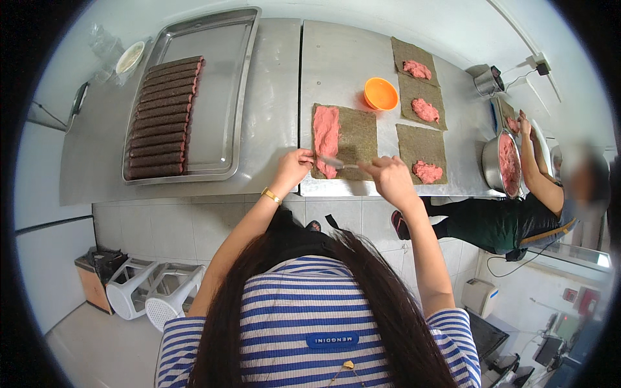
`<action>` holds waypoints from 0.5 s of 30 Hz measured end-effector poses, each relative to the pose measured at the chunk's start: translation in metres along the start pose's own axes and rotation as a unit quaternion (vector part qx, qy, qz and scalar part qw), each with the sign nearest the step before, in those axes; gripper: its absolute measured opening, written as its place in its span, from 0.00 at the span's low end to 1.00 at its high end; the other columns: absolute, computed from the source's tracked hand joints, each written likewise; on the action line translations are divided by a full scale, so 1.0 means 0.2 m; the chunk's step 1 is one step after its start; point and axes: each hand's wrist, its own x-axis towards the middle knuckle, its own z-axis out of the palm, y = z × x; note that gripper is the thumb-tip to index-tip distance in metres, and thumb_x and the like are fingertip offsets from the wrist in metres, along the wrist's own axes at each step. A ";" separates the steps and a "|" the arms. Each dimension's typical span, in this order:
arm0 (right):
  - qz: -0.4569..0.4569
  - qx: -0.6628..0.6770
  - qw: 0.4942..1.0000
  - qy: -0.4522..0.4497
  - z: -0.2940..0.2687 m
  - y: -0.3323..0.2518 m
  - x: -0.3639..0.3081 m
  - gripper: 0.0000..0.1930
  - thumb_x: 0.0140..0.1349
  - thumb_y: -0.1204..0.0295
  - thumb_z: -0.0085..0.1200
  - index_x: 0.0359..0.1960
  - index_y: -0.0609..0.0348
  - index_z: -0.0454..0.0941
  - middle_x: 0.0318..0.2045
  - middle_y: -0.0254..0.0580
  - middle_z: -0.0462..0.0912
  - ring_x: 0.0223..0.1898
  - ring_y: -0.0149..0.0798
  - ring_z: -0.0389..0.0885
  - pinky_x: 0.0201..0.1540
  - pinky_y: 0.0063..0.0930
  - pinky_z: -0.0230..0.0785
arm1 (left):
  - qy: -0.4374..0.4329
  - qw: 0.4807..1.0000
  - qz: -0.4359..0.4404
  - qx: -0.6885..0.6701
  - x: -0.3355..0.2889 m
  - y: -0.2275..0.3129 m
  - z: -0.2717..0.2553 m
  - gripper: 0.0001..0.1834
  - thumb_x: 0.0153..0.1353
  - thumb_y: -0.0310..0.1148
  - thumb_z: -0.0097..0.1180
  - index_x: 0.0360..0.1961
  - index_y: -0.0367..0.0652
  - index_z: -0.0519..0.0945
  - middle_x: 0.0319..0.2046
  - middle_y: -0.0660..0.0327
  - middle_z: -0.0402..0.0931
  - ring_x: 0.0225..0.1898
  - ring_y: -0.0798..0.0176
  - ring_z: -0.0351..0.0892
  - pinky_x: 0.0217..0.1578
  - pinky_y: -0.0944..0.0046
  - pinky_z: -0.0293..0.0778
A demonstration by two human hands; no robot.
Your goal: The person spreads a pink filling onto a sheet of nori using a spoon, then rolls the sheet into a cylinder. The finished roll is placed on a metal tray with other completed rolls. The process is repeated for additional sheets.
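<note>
My right hand (388, 178) is closed round the handle of a metal spreading knife (332, 161). Its blade lies over a strip of pink meat paste (326, 132) along the left side of a dark green seaweed sheet (359, 136). My left hand (294, 169) is at that sheet's left edge, fingers stretched toward the blade's tip and slightly apart. To the right lie more seaweed sheets, each with a lump of paste: a near one (407, 139), a middle one (411, 90) and a far one (406, 52). An orange bowl (381, 94) stands behind my sheet.
On the left, a metal tray (213, 84) holds several seaweed rolls (162, 123). At far right a co-worker's hand (524, 123) is by a metal basin (493, 165) of paste. A seam (301, 77) divides the steel tables. White stools (168, 294) stand on the floor at lower left.
</note>
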 end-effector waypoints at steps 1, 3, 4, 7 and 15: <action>0.016 0.012 1.000 0.010 0.00 0.02 0.02 0.14 0.52 0.75 0.49 0.40 0.50 0.83 0.25 0.41 0.78 0.30 0.45 0.80 0.38 0.40 0.71 | 0.009 1.000 0.007 -0.006 -0.01 0.00 0.00 0.15 0.52 0.22 0.54 0.43 0.36 0.80 0.35 0.54 0.84 0.35 0.64 0.84 0.38 0.67 0.78; 0.044 0.017 0.999 0.022 0.03 0.08 0.08 0.14 0.55 0.75 0.49 0.42 0.50 0.82 0.24 0.42 0.77 0.29 0.46 0.79 0.35 0.41 0.70 | 0.016 0.999 -0.008 -0.029 -0.03 0.00 0.02 0.15 0.52 0.21 0.53 0.43 0.35 0.80 0.35 0.54 0.84 0.35 0.64 0.84 0.38 0.67 0.77; 0.055 0.020 0.998 0.030 0.06 0.11 0.11 0.15 0.56 0.76 0.49 0.43 0.51 0.82 0.24 0.42 0.76 0.28 0.47 0.79 0.33 0.42 0.70 | 0.019 0.999 -0.018 -0.041 -0.04 0.00 0.02 0.15 0.53 0.21 0.53 0.43 0.35 0.80 0.35 0.54 0.84 0.35 0.64 0.84 0.39 0.67 0.77; 0.071 0.036 0.996 0.038 0.16 0.15 0.21 0.16 0.54 0.76 0.48 0.43 0.49 0.82 0.27 0.44 0.79 0.30 0.48 0.81 0.37 0.43 0.71 | 0.027 0.999 -0.003 -0.030 -0.08 0.00 0.03 0.15 0.53 0.21 0.52 0.43 0.34 0.80 0.36 0.54 0.84 0.36 0.64 0.84 0.39 0.67 0.77; 0.000 -0.035 0.999 -0.039 0.19 0.09 0.19 0.17 0.53 0.75 0.48 0.43 0.46 0.83 0.28 0.41 0.80 0.31 0.45 0.82 0.38 0.40 0.73 | 0.052 0.998 0.002 -0.029 -0.11 -0.04 0.06 0.15 0.53 0.21 0.52 0.43 0.35 0.80 0.36 0.56 0.84 0.36 0.65 0.83 0.40 0.67 0.77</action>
